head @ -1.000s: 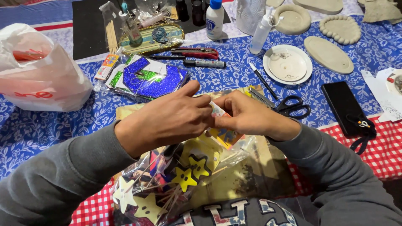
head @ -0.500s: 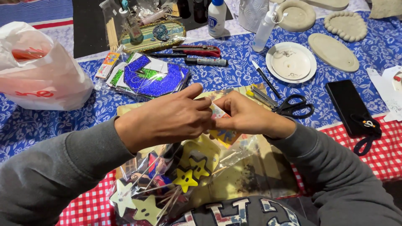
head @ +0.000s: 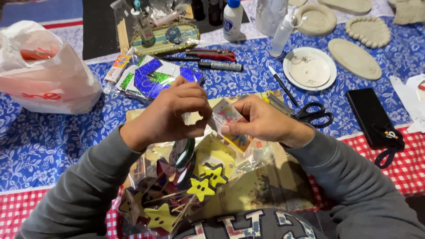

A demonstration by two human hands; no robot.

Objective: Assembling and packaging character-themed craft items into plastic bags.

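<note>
Since half a second ago our hands have lifted slightly and drawn a little apart, exposing more of the small colourful card packet [head: 226, 114] between them. Our left hand [head: 175, 114] pinches its left edge with curled fingers, and our right hand [head: 259, 121] grips its right side between thumb and fingers. It hangs above the clear bag of yellow star picks [head: 201, 186], scissors [head: 314, 114] just right.

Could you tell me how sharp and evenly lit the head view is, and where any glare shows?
Head view: evenly lit, soft shadows; both hands, left hand and right hand, sharp; glare on the clear wrapping over the yellow stars; table edges slightly bowed.
</note>
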